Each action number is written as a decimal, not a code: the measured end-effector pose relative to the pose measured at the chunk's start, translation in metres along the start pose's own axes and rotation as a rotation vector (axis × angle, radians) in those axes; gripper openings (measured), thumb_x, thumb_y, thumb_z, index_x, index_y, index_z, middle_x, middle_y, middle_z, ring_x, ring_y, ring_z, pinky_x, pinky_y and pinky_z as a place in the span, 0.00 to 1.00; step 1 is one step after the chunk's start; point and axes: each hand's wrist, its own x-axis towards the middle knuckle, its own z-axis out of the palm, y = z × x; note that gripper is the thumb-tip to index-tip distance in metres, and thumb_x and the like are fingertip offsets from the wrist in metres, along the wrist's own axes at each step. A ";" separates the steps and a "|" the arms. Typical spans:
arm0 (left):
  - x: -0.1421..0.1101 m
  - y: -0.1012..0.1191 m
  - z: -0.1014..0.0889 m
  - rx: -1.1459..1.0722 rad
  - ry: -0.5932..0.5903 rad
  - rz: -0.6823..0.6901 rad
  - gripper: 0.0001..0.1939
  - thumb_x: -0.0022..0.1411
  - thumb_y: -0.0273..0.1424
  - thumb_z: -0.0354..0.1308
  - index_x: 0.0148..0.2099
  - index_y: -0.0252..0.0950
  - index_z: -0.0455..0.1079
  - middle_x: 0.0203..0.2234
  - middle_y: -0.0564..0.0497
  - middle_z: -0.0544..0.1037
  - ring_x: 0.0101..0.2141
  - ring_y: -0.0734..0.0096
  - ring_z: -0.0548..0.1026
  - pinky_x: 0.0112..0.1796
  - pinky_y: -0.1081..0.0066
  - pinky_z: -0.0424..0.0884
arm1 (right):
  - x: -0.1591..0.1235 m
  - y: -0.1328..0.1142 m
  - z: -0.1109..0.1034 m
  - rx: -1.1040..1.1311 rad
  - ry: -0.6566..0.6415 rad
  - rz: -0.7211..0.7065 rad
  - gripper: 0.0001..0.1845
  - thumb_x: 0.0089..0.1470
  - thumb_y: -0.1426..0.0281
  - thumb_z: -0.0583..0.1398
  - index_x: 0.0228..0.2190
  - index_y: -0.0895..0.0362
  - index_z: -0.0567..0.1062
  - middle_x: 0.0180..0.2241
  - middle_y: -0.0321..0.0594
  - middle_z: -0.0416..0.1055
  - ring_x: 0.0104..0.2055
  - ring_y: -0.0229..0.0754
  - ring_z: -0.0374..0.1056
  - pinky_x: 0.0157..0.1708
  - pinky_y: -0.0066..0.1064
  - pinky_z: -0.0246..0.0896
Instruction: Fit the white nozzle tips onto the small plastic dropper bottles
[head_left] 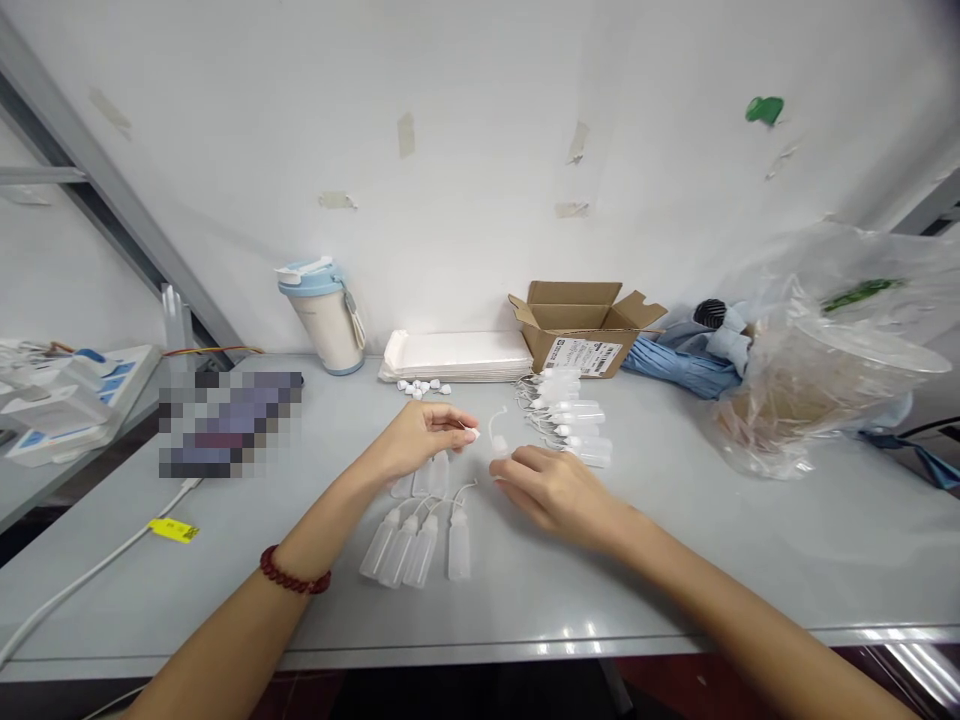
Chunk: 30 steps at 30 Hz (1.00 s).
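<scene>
Between thumb and forefinger, my left hand [420, 437] pinches a small white cap [472, 434]. My right hand [551, 488] has its fingers closed around a translucent squeeze bottle [499, 443], whose top and thin strap stick out above the fingers; most of its body is hidden. Several similar bottles [421, 552] with thin straps lie in front of my left hand, and others lie partly behind its wrist. Beyond my right hand, a row of capped bottles [579, 412] lies on its side. Several loose white caps [424, 387] sit past my left hand.
At the back stand a cream tumbler [330, 325], a stack of white flat packs [457, 355] and an open cardboard box [574, 335]. Blue cloth [679, 368] and a plastic-wrapped tub [817, 390] are at right. A blurred-out flat object [232, 430] with a cable lies left.
</scene>
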 end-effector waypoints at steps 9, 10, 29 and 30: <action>-0.002 0.000 0.010 -0.224 -0.122 0.078 0.11 0.52 0.33 0.63 0.38 0.33 0.76 0.40 0.45 0.77 0.40 0.65 0.73 0.41 0.66 0.69 | 0.002 -0.002 -0.004 0.620 -0.006 0.107 0.04 0.56 0.75 0.52 0.34 0.56 0.66 0.30 0.36 0.68 0.28 0.33 0.61 0.30 0.25 0.56; -0.003 0.001 0.010 -0.223 -0.128 0.084 0.11 0.52 0.33 0.63 0.38 0.33 0.76 0.40 0.45 0.77 0.39 0.65 0.73 0.41 0.66 0.69 | 0.003 -0.002 -0.005 0.699 -0.020 0.131 0.04 0.55 0.75 0.52 0.32 0.56 0.66 0.30 0.35 0.68 0.28 0.33 0.61 0.30 0.25 0.57; -0.008 0.006 0.013 -0.080 -0.138 0.109 0.10 0.54 0.35 0.61 0.36 0.34 0.75 0.28 0.50 0.75 0.31 0.69 0.72 0.39 0.66 0.68 | 0.009 0.011 -0.010 1.431 -0.102 0.442 0.04 0.51 0.73 0.52 0.30 0.54 0.58 0.21 0.28 0.54 0.23 0.33 0.48 0.22 0.25 0.48; -0.008 0.006 0.014 -0.079 -0.141 0.105 0.10 0.54 0.35 0.60 0.36 0.34 0.75 0.26 0.51 0.75 0.31 0.69 0.71 0.39 0.67 0.67 | 0.009 0.011 -0.010 1.442 -0.101 0.440 0.04 0.51 0.73 0.52 0.30 0.54 0.59 0.21 0.28 0.53 0.22 0.33 0.48 0.22 0.25 0.47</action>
